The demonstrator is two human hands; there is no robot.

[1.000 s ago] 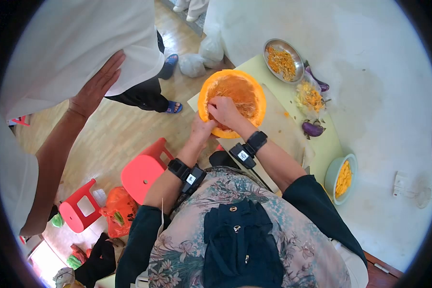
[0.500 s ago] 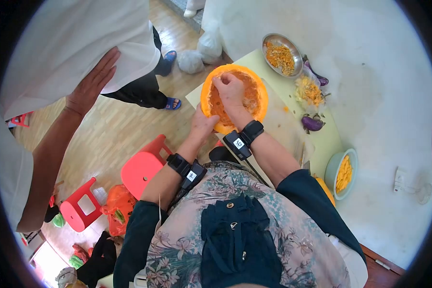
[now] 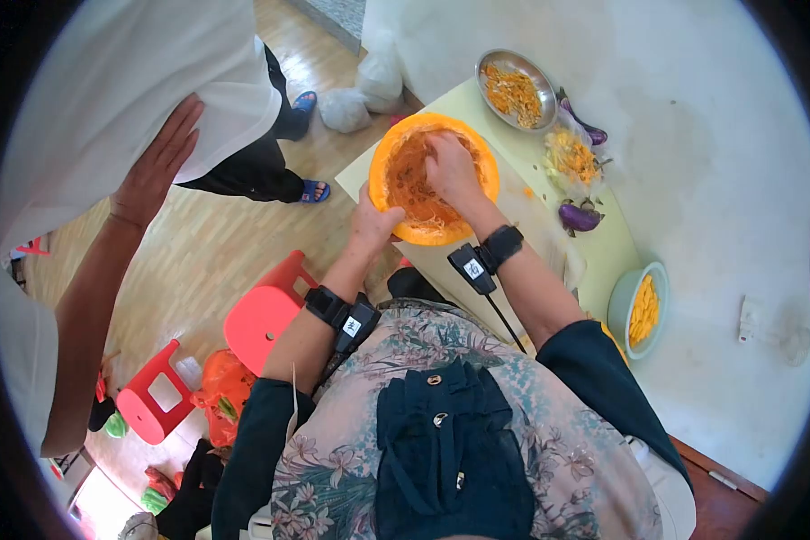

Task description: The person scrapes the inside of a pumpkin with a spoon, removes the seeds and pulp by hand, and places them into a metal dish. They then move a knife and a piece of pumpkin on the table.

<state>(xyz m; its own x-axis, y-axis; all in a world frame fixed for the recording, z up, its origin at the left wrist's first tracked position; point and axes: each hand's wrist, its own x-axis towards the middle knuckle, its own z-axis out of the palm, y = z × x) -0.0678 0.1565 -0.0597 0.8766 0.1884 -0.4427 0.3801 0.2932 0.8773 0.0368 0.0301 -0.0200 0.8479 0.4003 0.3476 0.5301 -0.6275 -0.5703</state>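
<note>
A hollowed pumpkin half (image 3: 403,171) is tilted toward me, with its orange rim and stringy inner wall showing. My left hand (image 3: 373,220) grips it at the lower left edge, the thumb over the rim. Inside the hollow, my right hand (image 3: 454,171) has its fingers curled against the right part of the inner wall; whatever the fingertips hold is hidden. Beneath the pumpkin lies a pale cutting board (image 3: 454,267) on a light green table (image 3: 607,256).
Right of the pumpkin are a metal bowl (image 3: 544,85) of seeds and pulp, a plastic bag (image 3: 567,160) of scraps and two eggplants (image 3: 581,217). A basin (image 3: 615,310) holds yellow pieces. At left stands a person in white (image 3: 144,81), near red stools (image 3: 259,315).
My right hand has moved from the upper middle of the hollow to its right side. The pumpkin's opening shows more of its inside. My left hand keeps its grip.
</note>
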